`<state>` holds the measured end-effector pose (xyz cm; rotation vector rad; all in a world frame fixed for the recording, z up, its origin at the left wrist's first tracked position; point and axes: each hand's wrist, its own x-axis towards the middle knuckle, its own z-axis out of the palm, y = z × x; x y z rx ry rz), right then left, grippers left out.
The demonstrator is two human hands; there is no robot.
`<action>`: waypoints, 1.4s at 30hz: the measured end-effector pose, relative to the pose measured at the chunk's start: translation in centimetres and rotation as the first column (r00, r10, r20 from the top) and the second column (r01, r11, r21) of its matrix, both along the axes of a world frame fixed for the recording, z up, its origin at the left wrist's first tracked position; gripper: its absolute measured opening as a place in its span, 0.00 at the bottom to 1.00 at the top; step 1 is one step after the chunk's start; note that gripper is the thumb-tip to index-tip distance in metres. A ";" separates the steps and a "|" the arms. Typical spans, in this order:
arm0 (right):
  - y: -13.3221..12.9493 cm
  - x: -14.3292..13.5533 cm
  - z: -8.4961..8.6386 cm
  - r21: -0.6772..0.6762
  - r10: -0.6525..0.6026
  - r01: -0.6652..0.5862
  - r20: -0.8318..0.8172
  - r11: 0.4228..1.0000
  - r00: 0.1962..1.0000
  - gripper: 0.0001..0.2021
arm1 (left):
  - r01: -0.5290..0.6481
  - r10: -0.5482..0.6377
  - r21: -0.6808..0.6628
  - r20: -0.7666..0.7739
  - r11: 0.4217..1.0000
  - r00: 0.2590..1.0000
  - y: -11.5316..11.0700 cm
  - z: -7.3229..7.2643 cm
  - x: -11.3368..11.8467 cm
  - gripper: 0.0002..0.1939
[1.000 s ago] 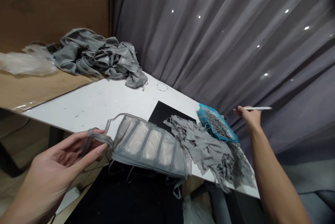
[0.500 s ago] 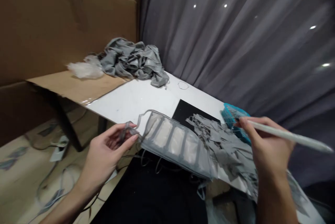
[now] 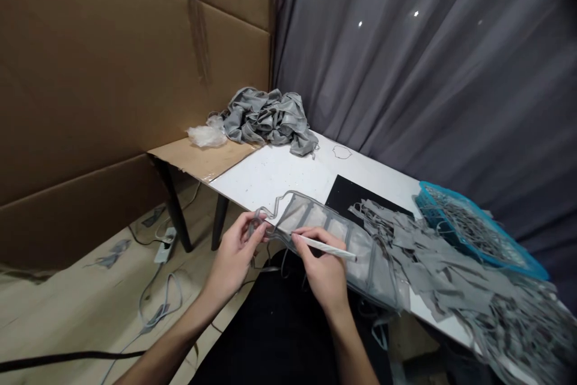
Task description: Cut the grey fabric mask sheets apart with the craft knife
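Note:
My left hand [image 3: 232, 259] pinches a grey strap [image 3: 280, 197] at the left end of a grey-edged panel with several see-through pockets [image 3: 358, 241]. That panel lies across the table's front edge and over my lap. My right hand [image 3: 328, 277] is closed round a slim white pen-like stick [image 3: 332, 248]. The stick's left end points at the strap, close to my left fingers; whatever sits at its tip is too small to make out. More thin grey straps hang below the panel.
A teal basket [image 3: 538, 269] of thin grey strands stands at the right, beside a heap of grey fabric strips [image 3: 433, 265]. A black mat [image 3: 349, 190], crumpled grey cloth [image 3: 270, 118] and clear plastic [image 3: 207, 134] lie on the table. Cables and a power strip [image 3: 166, 245] are on the floor.
My right hand has moved left with the white stick, from beside the teal basket to the panel near my left hand. My left hand keeps its pinch on the strap. The view has shifted.

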<state>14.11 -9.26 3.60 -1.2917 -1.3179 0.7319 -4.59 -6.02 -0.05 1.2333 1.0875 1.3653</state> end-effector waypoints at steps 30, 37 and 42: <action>-0.3 -0.6 0.6 -0.014 0.072 -0.075 -0.151 0.997 0.986 0.10 | 0.155 -0.150 -0.089 0.053 0.984 0.987 -2.2 0.6 1.5 0.16; -0.3 -0.9 0.4 -0.014 0.058 -0.061 -0.151 0.998 0.987 0.09 | 0.141 -0.141 -0.048 0.017 0.989 0.990 -2.3 1.0 1.4 0.15; -0.2 -0.9 0.3 0.007 0.063 -0.063 -0.164 0.998 0.984 0.08 | 0.144 -0.144 -0.031 0.011 0.989 0.990 -2.4 1.5 1.5 0.15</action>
